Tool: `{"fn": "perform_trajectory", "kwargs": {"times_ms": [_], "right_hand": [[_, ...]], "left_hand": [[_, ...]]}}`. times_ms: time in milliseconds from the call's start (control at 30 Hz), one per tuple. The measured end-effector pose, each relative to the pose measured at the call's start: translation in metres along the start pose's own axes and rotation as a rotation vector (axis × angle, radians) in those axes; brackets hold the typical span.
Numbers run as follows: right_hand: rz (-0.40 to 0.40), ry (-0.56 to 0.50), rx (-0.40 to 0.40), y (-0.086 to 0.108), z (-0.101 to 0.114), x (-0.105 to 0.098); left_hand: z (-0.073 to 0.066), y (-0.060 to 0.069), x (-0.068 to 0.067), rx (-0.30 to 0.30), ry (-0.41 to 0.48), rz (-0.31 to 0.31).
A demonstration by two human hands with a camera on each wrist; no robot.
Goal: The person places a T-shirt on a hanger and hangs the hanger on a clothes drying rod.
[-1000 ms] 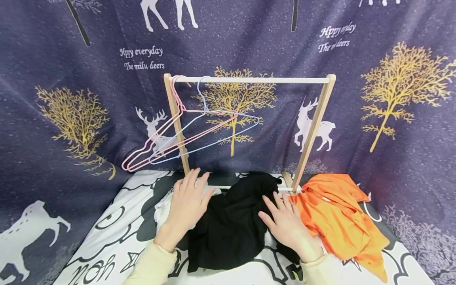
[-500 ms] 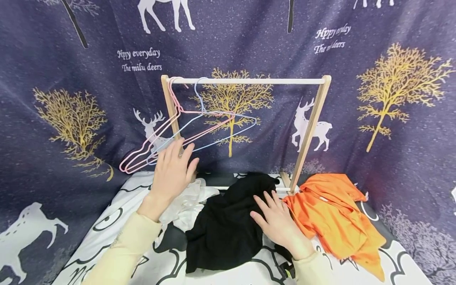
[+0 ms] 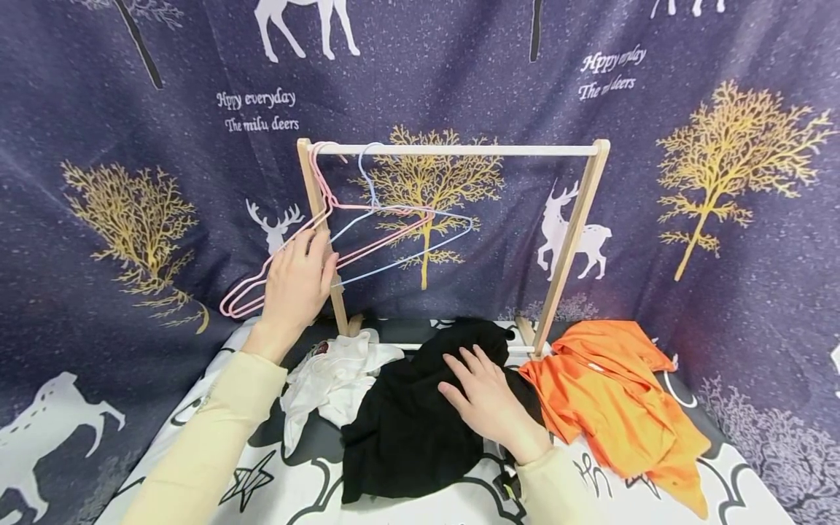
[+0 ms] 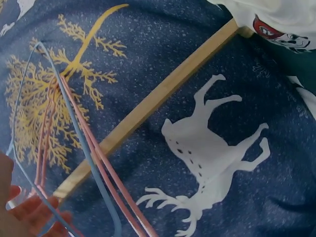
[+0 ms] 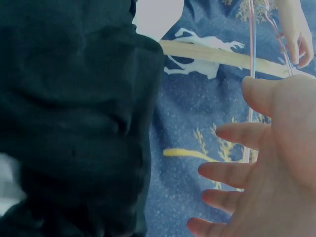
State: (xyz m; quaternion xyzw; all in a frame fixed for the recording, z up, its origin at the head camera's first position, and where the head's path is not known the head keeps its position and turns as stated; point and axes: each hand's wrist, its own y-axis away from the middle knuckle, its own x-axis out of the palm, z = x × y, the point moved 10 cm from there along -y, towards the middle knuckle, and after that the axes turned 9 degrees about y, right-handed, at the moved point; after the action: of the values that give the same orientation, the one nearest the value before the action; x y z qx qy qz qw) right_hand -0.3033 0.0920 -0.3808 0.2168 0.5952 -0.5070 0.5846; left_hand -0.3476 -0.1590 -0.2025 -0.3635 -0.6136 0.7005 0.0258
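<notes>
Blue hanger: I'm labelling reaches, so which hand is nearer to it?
Left. In the head view, the left hand covers part of the blue hanger; the right hand is well below, over the black garment.

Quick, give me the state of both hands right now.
Left hand: up at the hangers; whether it grips one cannot be told.
Right hand: open, holding nothing, over the black garment in the head view.

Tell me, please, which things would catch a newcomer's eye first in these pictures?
Probably the bright orange garment first, lying at the right of the black cloth. Next might come the pink hangers and the blue hanger, hooked near the left end of the white rail, with the left hand at them.
</notes>
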Motion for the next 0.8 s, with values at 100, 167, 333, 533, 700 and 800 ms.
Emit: {"fn": "perform_trajectory", "kwargs": {"times_ms": [100, 167, 333, 533, 700, 800], "right_hand": [[0.003, 0.002, -0.043, -0.008, 0.008, 0.004], [0.002, 0.005, -0.072, -0.012, 0.014, 0.008], [-0.005, -0.001, -0.154, -0.025, 0.031, 0.017], [0.074, 0.014, -0.204, -0.046, 0.047, 0.035], [0.144, 0.028, -0.233, -0.065, 0.060, 0.047], [0.146, 0.054, -0.255, -0.076, 0.068, 0.051]], "left_hand": [[0.012, -0.001, 0.002, -0.075, 0.021, 0.016], [0.019, -0.001, 0.005, -0.135, 0.041, 0.039], [0.031, 0.001, 0.013, -0.252, 0.084, 0.097], [0.040, 0.005, 0.021, -0.336, 0.081, 0.160], [0.041, 0.005, 0.022, -0.350, 0.076, 0.158], [0.039, 0.002, 0.020, -0.335, 0.084, 0.137]]}}
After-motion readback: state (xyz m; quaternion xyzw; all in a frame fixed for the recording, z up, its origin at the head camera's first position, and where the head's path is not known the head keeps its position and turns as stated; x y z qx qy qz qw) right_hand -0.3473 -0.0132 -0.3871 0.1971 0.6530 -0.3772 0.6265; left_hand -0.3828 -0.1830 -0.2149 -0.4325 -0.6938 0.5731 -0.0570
